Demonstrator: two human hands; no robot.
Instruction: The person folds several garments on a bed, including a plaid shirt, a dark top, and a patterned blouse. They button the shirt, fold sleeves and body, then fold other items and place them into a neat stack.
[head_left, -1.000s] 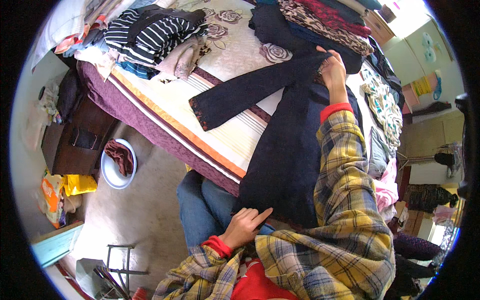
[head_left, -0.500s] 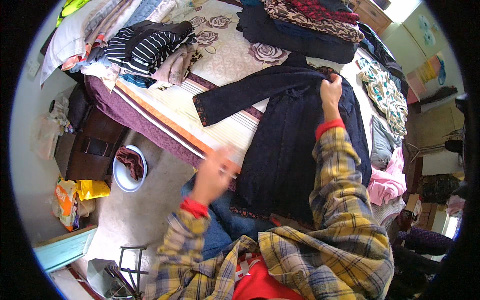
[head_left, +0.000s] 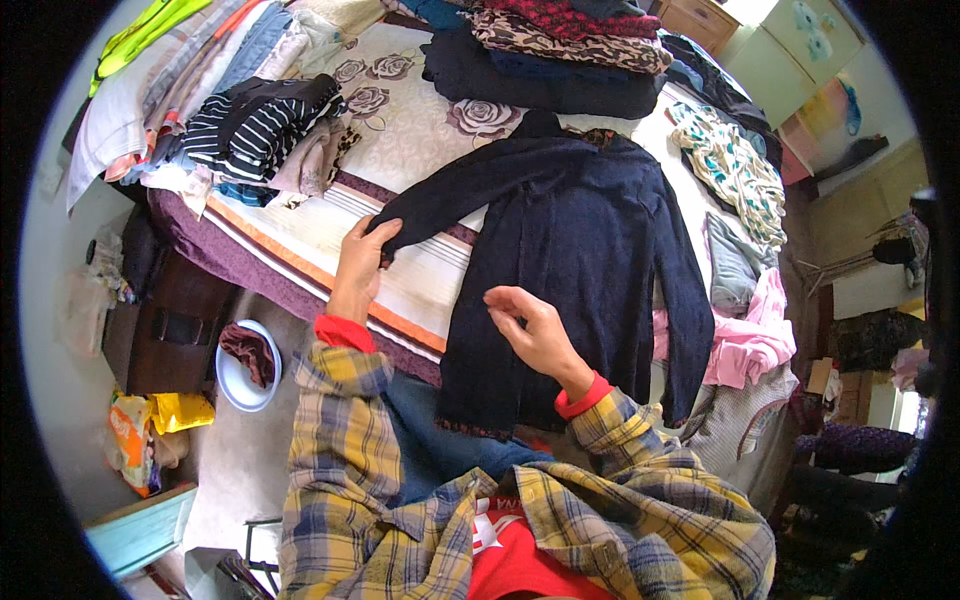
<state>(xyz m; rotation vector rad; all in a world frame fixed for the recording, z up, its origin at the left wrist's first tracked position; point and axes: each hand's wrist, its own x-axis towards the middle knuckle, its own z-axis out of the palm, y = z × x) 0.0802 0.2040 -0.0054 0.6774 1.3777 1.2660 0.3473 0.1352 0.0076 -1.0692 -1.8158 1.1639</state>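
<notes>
A long dark navy coat (head_left: 560,270) lies spread on the bed, collar away from me and patterned hem toward me. Its left sleeve stretches out to the left, and my left hand (head_left: 362,262) grips the cuff end of it, thumb on top. Over the coat's lower front hovers my right hand (head_left: 530,325), fingers loosely curved and apart, holding nothing. The coat's other sleeve (head_left: 684,310) hangs down along its right side toward the near edge.
Folded clothes are stacked (head_left: 545,75) at the far side. A striped garment pile (head_left: 255,125) sits at the left, with pink cloth (head_left: 750,335) and a patterned garment (head_left: 735,175) at the right. On the floor stands a white basin (head_left: 250,395) holding brown cloth.
My left hand has moved up and taken the left sleeve's cuff. My right hand has let go near the coat's shoulder and come down over its front. The right sleeve now lies straightened downward.
</notes>
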